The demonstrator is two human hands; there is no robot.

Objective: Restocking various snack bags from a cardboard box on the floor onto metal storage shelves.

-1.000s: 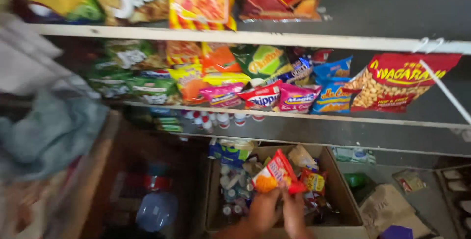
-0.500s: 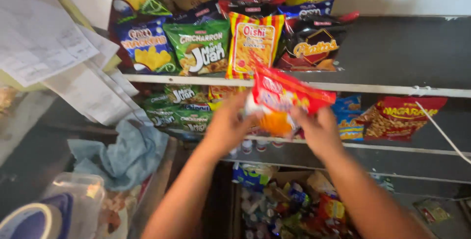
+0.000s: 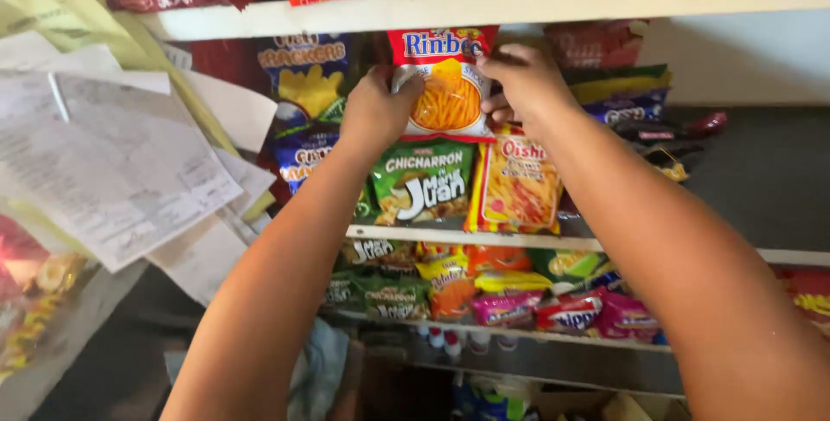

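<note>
Single head-worn view, taken from the person's own eye level and facing forward and slightly upward into a stocked shelf unit (image 3: 553,2). Close range: both forearms entering from the lower edge, left hand (image 3: 376,114) and right hand (image 3: 527,84) raised near frame centre against a red snack bag (image 3: 445,97). Upper shelf board crossing the top edge; middle shelf (image 3: 519,241) below centre; loose papers (image 3: 112,170) crowding the left margin. No second view; no shared field.
</note>
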